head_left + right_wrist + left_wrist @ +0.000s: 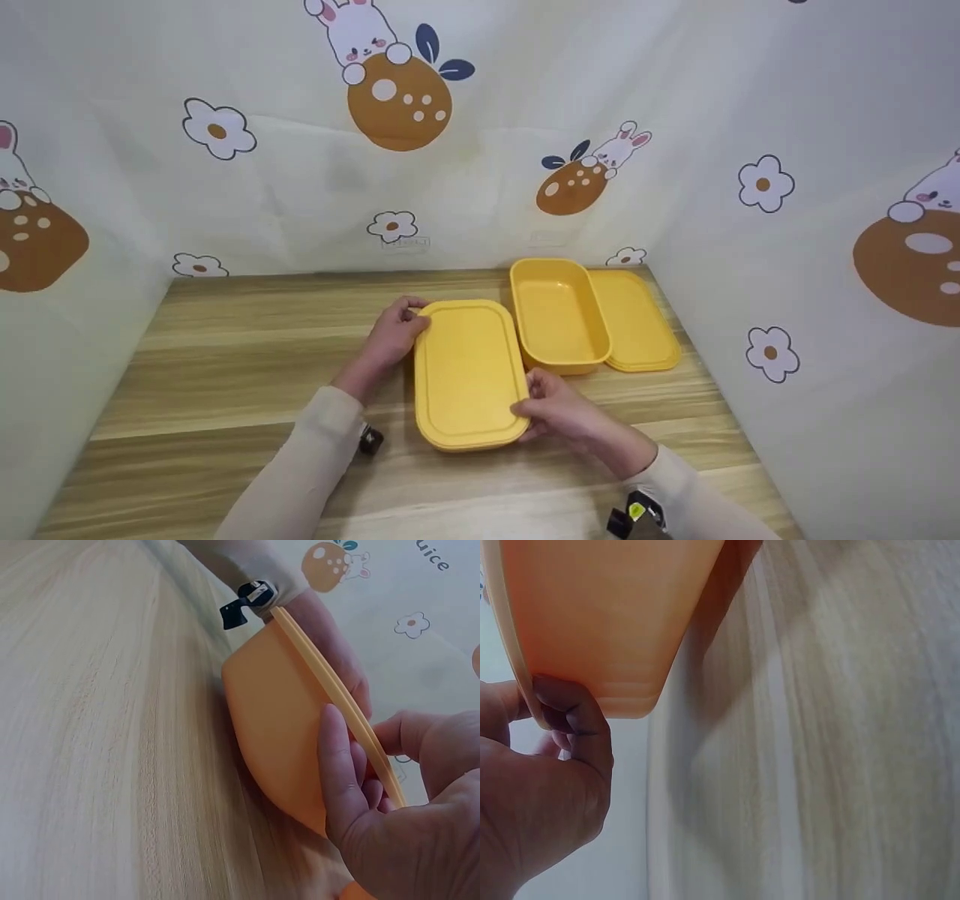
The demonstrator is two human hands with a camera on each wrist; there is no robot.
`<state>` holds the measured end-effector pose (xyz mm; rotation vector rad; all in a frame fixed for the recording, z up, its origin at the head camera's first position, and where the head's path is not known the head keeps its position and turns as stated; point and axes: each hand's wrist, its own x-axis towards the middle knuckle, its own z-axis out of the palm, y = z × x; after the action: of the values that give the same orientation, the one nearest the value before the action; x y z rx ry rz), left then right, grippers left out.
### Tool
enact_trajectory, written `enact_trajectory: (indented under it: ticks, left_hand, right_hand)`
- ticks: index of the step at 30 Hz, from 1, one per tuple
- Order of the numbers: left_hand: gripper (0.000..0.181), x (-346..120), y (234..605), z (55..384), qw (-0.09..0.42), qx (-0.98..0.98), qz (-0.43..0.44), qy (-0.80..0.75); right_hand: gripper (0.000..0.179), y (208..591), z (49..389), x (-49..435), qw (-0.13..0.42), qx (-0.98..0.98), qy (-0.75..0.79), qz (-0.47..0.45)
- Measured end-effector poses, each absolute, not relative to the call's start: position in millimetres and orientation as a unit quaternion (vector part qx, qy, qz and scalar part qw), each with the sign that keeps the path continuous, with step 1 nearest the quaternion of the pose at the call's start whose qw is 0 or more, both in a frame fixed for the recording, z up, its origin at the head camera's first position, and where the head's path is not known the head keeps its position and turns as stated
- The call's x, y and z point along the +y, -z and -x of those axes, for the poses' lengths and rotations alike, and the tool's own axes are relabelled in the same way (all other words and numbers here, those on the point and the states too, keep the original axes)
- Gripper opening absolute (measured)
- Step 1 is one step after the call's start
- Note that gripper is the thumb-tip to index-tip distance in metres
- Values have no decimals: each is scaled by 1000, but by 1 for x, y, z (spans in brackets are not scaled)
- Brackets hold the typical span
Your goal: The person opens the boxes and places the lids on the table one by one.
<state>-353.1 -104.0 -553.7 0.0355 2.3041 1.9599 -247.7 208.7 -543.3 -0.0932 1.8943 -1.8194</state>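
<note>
A yellow rectangular food container with its lid on (472, 375) is between my two hands in the middle of the head view. My left hand (396, 331) grips its rim near the far left corner, thumb over the lid. In the left wrist view the curled fingers tuck under the rim against the container's side wall (607, 622). My right hand (566, 412) pinches the rim near the close right corner, thumb on the lid edge (330, 679) and fingers beneath. Just right of the lidded container stands a second yellow container (559, 315), uncovered, with nothing inside.
A loose yellow lid (637, 322) lies flat at the far right, partly behind the uncovered container. All rest on a wood-grain table (247, 360). A pale curtain printed with rabbits and flowers (277, 180) walls the back and both sides.
</note>
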Motion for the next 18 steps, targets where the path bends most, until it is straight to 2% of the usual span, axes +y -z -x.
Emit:
enact_trajectory:
  ticks: [18]
  left_hand:
    - [31,-101,556,350,76,751,-5,-656]
  right_hand:
    - [34,550,246,212,256,695,671,32]
